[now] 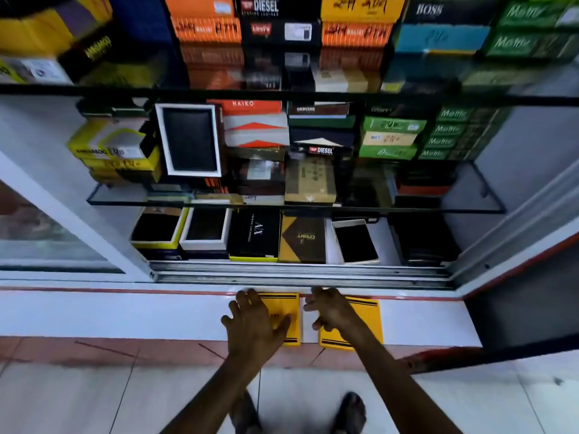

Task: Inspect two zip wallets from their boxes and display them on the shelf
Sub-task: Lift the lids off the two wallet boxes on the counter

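Note:
Two closed yellow boxes with black stripes lie side by side on the white ledge [125, 314] in front of the display cabinet. My left hand [253, 324] hovers over the left yellow box [283, 308], fingers spread, covering its left part. My right hand [332, 311] is over the right yellow box [366, 321], fingers loosely curled above its left edge. I cannot tell whether either hand touches its box. No wallet from these boxes is visible.
The cabinet has glass shelves [294, 206] packed with stacked wallet boxes. On the bottom shelf stand open boxes with dark wallets [357, 242] and closed boxes [254, 234]. A sliding-door track [300, 272] runs along the front. My feet stand on the tiled floor [62, 399].

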A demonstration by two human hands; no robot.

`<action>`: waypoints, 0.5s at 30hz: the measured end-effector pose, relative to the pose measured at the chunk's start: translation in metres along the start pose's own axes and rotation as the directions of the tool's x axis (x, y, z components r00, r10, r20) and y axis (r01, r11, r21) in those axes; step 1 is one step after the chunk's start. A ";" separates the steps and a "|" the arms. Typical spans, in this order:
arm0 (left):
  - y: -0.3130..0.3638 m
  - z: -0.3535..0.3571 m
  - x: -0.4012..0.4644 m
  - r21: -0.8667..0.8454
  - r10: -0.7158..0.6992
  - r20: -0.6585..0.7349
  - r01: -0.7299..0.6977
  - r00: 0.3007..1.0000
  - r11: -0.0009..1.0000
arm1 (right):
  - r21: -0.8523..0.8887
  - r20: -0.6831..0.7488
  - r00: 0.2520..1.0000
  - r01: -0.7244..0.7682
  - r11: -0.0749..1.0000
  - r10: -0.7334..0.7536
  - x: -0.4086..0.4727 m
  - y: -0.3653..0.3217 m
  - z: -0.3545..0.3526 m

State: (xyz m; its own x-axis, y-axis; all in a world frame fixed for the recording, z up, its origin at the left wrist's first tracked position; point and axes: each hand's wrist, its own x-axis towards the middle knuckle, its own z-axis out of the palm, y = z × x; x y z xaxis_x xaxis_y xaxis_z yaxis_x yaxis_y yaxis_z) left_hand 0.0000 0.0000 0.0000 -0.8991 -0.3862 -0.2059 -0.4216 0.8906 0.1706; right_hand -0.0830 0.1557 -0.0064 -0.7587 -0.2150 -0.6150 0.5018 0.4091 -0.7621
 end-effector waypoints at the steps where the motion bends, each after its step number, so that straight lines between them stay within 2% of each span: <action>1: 0.004 0.002 0.002 -0.007 -0.038 0.041 0.038 0.998 0.999 | -0.015 0.027 0.999 -0.018 1.000 0.018 0.005 0.002 0.002; 4: 0.009 0.013 0.004 -0.034 -0.089 0.001 0.089 0.996 0.995 | -0.086 0.077 0.995 -0.056 0.995 0.062 0.010 0.000 0.007; 7: 0.013 0.018 0.007 -0.072 -0.107 -0.015 0.106 0.994 0.992 | 0.032 0.087 0.985 -0.154 0.988 0.150 0.008 -0.007 0.005; 11: 0.021 0.019 0.010 -0.105 -0.148 -0.037 0.144 0.988 0.984 | 0.105 0.162 0.964 -0.229 0.968 0.211 0.009 -0.009 0.002; 15: 0.023 0.016 0.010 -0.151 -0.155 0.006 0.154 0.988 0.976 | 0.129 0.183 0.952 -0.272 0.954 0.247 0.011 -0.012 0.001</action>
State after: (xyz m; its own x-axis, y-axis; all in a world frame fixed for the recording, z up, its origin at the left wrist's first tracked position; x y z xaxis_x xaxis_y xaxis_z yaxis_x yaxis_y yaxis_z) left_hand -0.0165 0.0201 -0.0133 -0.8223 -0.5181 -0.2355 -0.5679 0.7740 0.2802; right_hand -0.0967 0.1473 -0.0044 -0.5222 -0.2662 -0.8103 0.7384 0.3343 -0.5857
